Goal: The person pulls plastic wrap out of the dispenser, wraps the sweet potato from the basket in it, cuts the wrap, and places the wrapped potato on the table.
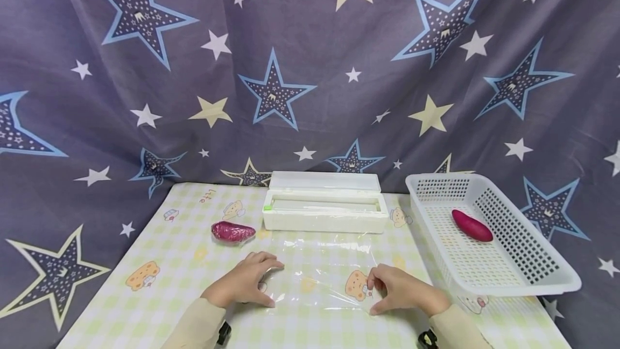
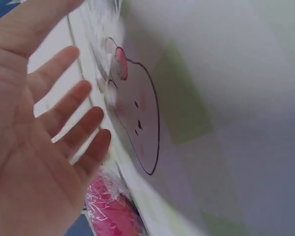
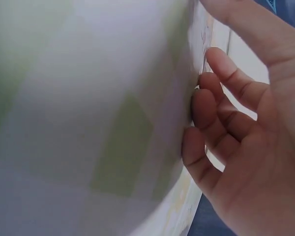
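Note:
A sheet of clear plastic wrap lies on the checked tablecloth, faintly creased and shiny. My left hand touches down at its left edge, thumb and fingers spread apart; the left wrist view shows the fingers extended. At the right edge is my right hand, its fingers loosely bent and the thumb apart from them, fingertips right at the wrap. Beyond the left hand lies a dark pink sweet potato wrapped in film, also seen in the left wrist view as a shiny wrapped sweet potato.
A white plastic wrap box stands behind the sheet, lid raised, with a green spot at its left corner. On the right, a white perforated basket holds one unwrapped sweet potato. A star-patterned curtain hangs behind the table.

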Demonstrator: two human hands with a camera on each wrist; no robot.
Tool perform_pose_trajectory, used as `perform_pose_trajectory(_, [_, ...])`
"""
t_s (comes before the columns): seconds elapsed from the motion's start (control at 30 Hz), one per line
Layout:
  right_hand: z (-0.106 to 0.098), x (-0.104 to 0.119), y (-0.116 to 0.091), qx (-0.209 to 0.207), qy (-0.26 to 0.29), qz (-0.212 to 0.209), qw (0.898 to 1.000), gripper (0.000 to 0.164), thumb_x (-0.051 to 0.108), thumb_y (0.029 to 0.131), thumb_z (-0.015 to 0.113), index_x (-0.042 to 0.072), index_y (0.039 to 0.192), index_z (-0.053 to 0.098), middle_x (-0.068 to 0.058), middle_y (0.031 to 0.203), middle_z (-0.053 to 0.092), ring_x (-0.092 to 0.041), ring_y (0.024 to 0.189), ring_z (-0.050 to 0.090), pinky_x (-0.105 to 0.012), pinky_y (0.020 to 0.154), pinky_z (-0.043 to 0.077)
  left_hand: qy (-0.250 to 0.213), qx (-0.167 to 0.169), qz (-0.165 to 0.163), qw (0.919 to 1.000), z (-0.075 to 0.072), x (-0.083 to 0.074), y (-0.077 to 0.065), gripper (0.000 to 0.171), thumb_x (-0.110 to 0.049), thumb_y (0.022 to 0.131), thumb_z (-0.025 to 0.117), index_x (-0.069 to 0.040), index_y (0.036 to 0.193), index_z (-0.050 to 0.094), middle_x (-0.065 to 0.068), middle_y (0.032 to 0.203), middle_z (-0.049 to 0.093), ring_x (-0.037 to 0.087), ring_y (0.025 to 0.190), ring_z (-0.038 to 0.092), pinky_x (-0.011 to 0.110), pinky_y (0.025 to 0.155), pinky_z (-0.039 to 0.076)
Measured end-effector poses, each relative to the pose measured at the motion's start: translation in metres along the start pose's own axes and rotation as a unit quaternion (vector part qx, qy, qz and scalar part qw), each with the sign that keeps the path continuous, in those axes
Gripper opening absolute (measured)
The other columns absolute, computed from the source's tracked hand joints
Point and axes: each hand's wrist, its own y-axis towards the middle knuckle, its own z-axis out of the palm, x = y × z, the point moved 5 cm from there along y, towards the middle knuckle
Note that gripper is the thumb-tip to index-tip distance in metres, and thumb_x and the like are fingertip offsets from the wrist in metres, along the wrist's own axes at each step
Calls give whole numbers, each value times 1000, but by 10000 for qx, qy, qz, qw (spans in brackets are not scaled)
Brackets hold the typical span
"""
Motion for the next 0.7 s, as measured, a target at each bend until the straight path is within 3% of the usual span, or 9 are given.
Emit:
perform_pose_trajectory(0.27, [-7,-2,-3,-178,-336,-117,9992,50,38,69,92,18,101,59,6,93,51,-8,87,47,-26,77,45,-328,268,94,9991,-3,-3,-1,93,-44,66,91,-7,142,52,18,146,45,38,130,40,62,107,36])
perform_pose_trajectory(0.53, [-15,-4,1,-713,-269,153,9970,39,38,82,83,14,103,62,2,95,55,-15,88,51,-30,79,47,-415,-173,-62,9990,-9,-1,11,75,-44,84,80,-5,142,52,19,146,46,41,133,39,64,108,33])
perform_pose_trajectory(0.7, [-20,-9,8,-1120,-546,259,9919,35,32,88,78,8,110,64,-2,105,60,-24,100,56,-43,90,49,-532,-408,-150,9976,-11,1,18,65,-37,91,74,-3,142,52,18,144,48,42,133,40,63,108,33])
